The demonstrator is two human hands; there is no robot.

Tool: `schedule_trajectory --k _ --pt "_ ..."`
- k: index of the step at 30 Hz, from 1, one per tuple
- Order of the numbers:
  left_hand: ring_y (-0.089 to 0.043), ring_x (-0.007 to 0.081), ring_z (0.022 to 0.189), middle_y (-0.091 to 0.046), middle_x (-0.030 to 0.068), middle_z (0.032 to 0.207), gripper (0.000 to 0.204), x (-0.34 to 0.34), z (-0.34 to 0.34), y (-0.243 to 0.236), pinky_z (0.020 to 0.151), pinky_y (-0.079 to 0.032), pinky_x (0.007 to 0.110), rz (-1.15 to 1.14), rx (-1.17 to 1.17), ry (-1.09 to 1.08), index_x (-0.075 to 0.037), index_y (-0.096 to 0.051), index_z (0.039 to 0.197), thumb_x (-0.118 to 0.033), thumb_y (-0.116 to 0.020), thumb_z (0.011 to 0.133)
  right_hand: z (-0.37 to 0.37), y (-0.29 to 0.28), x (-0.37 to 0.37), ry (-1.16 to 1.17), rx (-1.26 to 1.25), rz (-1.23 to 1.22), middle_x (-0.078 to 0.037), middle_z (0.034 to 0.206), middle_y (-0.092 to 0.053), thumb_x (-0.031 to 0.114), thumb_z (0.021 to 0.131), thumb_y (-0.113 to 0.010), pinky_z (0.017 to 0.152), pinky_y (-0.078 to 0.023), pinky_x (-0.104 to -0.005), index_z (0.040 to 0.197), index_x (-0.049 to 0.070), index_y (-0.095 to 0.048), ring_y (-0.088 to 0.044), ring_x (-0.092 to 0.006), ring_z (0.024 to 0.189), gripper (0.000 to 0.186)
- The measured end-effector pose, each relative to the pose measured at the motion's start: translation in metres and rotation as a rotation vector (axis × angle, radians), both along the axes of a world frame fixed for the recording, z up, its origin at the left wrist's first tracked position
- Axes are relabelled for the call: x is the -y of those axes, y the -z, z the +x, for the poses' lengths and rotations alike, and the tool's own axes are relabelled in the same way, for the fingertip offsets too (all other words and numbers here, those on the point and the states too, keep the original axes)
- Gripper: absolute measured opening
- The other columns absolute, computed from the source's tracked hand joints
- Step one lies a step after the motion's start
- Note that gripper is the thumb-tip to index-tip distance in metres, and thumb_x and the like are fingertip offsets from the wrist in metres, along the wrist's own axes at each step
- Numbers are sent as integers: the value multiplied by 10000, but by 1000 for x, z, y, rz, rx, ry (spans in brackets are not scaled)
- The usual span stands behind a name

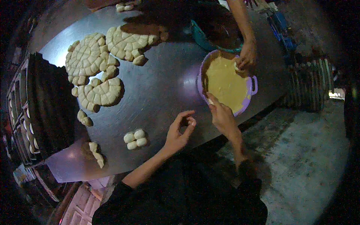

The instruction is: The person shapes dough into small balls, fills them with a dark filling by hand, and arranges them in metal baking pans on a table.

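Observation:
My left hand (180, 131) is over the metal table, fingers curved and thumb apart, with nothing seen in it. To its left, several smooth white dough balls (135, 139) sit pressed together in a cluster. My right hand (224, 119) reaches to the near rim of a purple plastic basin (200, 84) holding a pale yellow mixture (227, 80). Its fingers are closed at the edge of the mixture, around a small pale piece that I cannot make out. Another person's hand (248, 56) dips into the basin's far right side, with a whitish piece at the fingertips.
Flat rounds of cut dough pieces (88, 56) cover the table's far left. A dough strip (96, 153) lies near the left edge, beside a dark rack (45, 112). Behind the purple basin stands a teal tub (200, 35). Stacked trays (309, 86) are at right.

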State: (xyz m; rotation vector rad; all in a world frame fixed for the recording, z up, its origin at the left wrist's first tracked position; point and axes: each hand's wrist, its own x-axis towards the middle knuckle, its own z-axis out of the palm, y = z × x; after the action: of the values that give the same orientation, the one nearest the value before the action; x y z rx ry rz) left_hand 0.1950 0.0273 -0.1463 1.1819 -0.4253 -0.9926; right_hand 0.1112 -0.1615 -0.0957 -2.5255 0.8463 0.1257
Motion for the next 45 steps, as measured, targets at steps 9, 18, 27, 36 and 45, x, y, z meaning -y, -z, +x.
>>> schedule_trajectory --k 9,18,27,36,45 --pt "-535 136 1101 -574 82 1171 451 -24 36 -48 959 -439 309 91 -695 -99 -25 -482 1344 -297 -555 992 26 -28 -83 402 711 1024 -152 1173 -606 79 966 -522 891 -496 -329 1389 38 -383 -607 -206 1013 448" --pt "-538 225 1198 -578 90 1254 393 -63 27 -51 1053 -429 396 -380 -1055 -385 -31 -575 1202 -357 -538 985 30 -12 -81 -143 657 966 -169 1271 -575 174 893 -690 921 -512 -361 1308 24 -513 -598 -244 1114 476" --pt "-484 192 1265 -415 80 1459 422 -67 -15 -91 1013 -442 311 -35 86 -381 -23 -591 1291 -82 -686 884 16 -70 -76 -688 621 275 -199 1326 -546 -27 802 -675 975 -493 -414 1150 26 -651 -564 -351 1194 353" --pt "-607 121 989 -678 89 1103 354 -37 -88 -116 862 -490 261 36 -121 -550 32 -631 1208 -243 -525 1011 -51 -90 -62 -945 782 39 -132 1217 -602 61 749 -741 915 -519 -399 1115 46 -667 -606 -306 1089 374" --pt "-636 96 884 -717 86 1017 248 -27 -149 -136 779 -512 246 347 265 -467 28 -690 1109 -142 -635 937 -104 -114 -29 -762 560 701 -111 965 -645 -38 644 -661 805 -511 -393 1021 90 -668 -616 -289 908 398"
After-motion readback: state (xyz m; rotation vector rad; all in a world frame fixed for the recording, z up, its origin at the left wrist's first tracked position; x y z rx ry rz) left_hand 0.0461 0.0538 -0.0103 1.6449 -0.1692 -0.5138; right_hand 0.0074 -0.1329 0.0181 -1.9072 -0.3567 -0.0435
